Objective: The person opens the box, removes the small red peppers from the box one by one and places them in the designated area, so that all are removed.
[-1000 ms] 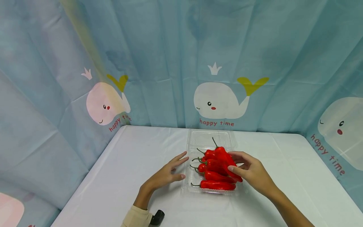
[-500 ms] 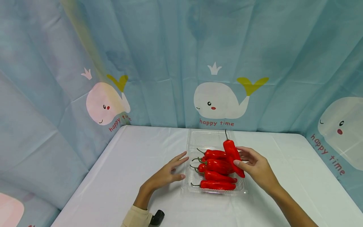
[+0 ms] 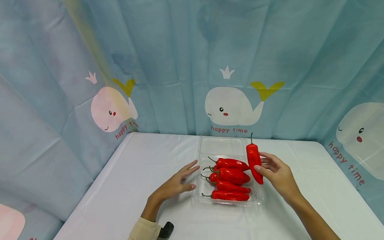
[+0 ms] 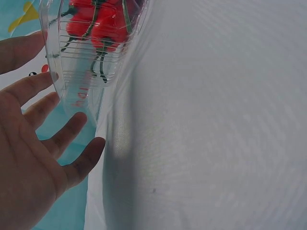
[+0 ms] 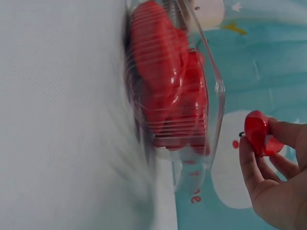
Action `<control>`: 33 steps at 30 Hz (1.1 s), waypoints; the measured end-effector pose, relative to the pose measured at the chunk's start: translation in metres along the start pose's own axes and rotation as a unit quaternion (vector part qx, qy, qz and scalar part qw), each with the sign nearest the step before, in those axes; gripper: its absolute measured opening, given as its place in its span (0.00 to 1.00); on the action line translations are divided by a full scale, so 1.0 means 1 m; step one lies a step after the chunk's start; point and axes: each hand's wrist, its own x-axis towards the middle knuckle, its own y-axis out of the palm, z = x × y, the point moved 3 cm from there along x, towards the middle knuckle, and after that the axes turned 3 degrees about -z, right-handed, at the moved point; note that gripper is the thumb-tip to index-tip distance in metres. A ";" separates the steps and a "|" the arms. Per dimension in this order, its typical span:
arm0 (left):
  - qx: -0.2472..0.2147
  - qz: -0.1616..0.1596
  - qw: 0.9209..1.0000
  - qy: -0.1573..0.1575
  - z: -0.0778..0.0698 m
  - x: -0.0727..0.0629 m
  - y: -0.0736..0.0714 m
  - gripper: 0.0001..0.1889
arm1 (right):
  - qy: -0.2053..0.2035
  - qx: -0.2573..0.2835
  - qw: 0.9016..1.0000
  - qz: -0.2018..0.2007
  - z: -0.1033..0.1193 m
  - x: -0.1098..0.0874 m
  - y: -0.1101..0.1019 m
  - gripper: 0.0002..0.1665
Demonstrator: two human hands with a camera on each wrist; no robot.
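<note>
Shifted right, one red chili pepper [image 3: 253, 161] is pinched in the right hand [image 3: 279, 175]; the left hand [image 3: 175, 185], fingers apart, probably steadies the clamshell container [image 3: 254, 197].

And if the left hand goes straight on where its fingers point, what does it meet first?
Most likely the left hand would meet the left side of the clear plastic container first; whether the two touch now is unclear.

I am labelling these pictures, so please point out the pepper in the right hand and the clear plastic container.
Held red pepper [image 3: 253, 159], head view: middle of its body.
Clear plastic container [image 3: 254, 193], head view: bare ridged right end.
</note>
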 end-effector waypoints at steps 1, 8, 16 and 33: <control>0.000 0.000 1.000 0.000 0.000 0.000 0.000 0.38 | 0.004 -0.003 1.000 -0.002 -0.001 0.000 -0.001 0.35; -0.004 0.000 1.000 0.000 0.001 0.000 0.001 0.38 | 0.033 -0.024 0.999 -0.011 -0.009 0.002 -0.006 0.38; -0.002 0.001 1.000 -0.001 -0.001 -0.001 0.000 0.38 | 0.059 -0.013 0.998 -0.015 -0.020 0.004 -0.013 0.39; 0.000 -0.002 1.000 -0.008 -0.002 -0.001 0.000 0.38 | 0.110 -0.011 0.994 -0.010 -0.055 0.011 -0.027 0.43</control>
